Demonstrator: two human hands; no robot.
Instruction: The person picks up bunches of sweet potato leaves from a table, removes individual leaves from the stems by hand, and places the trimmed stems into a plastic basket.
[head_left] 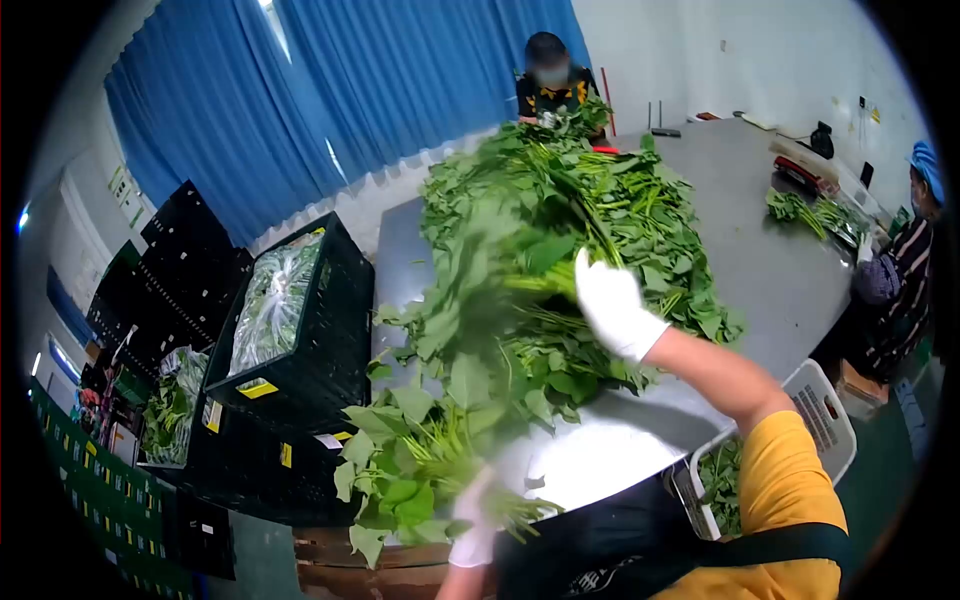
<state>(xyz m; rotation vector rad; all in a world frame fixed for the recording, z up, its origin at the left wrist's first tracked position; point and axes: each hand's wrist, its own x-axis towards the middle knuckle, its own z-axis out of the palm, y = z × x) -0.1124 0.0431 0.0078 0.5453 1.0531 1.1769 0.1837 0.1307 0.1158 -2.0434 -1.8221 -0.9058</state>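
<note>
A large heap of leafy green stems point(660, 230) lies on the metal table point(800, 270). My right hand point(612, 305), in a white glove, is closed round the stems of a leafy bunch point(540, 280) over the heap; its leaves are smeared by motion. Lower down, near the table's front edge, my left hand point(477, 520), also gloved in white and blurred, is wrapped round the stems of another bunch point(400, 460). That bunch's leaves point left and its cut ends stick out to the right.
Dark crates point(340, 330), one holding a plastic-wrapped bag of greens point(275, 300), stand left of the table. A white basket point(835, 425) with greens is by my right side. One co-worker point(555, 90) is at the far end, another point(900, 270) at the right.
</note>
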